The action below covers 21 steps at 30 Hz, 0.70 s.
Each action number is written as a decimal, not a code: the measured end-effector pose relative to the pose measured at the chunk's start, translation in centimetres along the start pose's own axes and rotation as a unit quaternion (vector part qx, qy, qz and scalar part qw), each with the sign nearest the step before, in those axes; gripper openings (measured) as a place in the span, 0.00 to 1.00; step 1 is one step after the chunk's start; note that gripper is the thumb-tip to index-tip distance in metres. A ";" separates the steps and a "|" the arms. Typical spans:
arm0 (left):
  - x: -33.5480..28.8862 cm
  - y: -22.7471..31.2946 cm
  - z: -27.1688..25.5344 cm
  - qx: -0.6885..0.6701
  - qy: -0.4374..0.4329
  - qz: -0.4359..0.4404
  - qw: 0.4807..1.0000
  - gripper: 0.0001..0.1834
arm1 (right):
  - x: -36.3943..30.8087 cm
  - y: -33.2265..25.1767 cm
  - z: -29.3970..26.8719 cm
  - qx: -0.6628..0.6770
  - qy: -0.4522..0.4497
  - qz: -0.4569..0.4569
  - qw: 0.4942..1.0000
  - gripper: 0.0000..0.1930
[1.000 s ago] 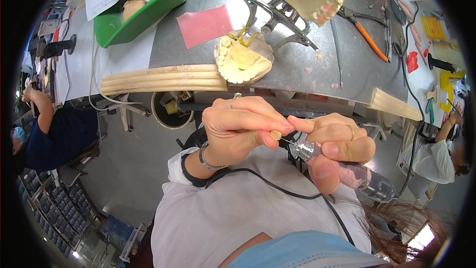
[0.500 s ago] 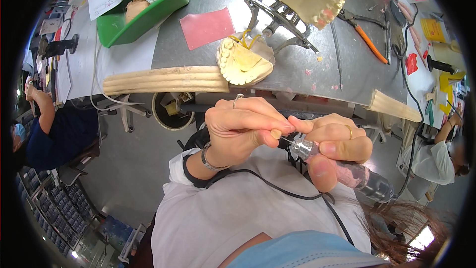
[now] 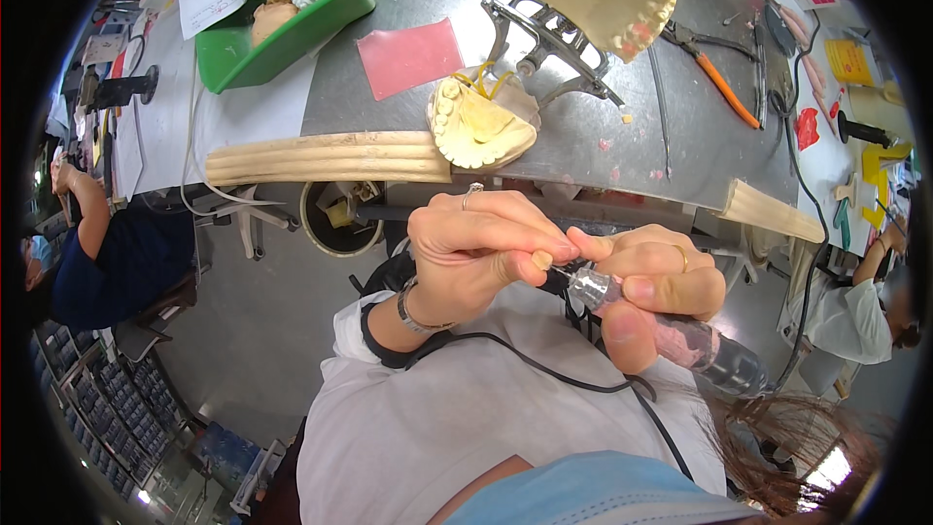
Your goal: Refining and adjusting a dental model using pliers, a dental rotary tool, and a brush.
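By the look of it, we were at the shaping step: our left hand pinched a small yellowish piece between thumb and fingers, while our right hand was wrapped round a pink-and-clear handpiece with its thin bit aimed at the piece. The 2 hands seemed to meet at the fingertips, up in front of our chest and off the near edge of the bench. We couldn't tell if the bit was actually touching (fingers right in the way, annoyingly).

We reckoned the next move called for a firm pinch, light pressure and maybe a small turn of the piece, fingertips clear of the bit.

Beyond the hands, a cream dental model sat near the right end of a ridged wooden rest, with a pink sheet behind it to the left. Further right lay pliers with 1 orange handle showing.
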State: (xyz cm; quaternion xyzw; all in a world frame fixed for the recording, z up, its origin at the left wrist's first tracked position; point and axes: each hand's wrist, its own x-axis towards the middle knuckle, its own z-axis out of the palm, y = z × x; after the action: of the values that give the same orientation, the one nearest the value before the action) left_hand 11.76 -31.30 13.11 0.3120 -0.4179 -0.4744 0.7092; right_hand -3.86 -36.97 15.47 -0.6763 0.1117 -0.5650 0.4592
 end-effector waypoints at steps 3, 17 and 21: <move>0.1 0.0 0.0 -0.006 0.000 0.002 1.000 0.07 | 0.1 -0.1 -0.1 -0.016 -0.010 0.000 1.000 0.14; 0.0 -0.2 0.0 -0.021 0.006 -0.003 1.000 0.06 | 0.2 -0.3 -0.3 0.013 -0.038 0.033 0.999 0.15; -0.1 -0.3 -0.1 -0.022 0.003 -0.005 1.000 0.07 | 0.3 -0.2 -0.2 0.010 -0.031 0.024 0.999 0.14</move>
State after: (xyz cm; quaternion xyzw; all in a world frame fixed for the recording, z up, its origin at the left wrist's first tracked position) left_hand 11.76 -31.30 12.80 0.2993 -0.4037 -0.4862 0.7149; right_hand -4.02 -37.12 15.78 -0.6862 0.1080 -0.5339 0.4821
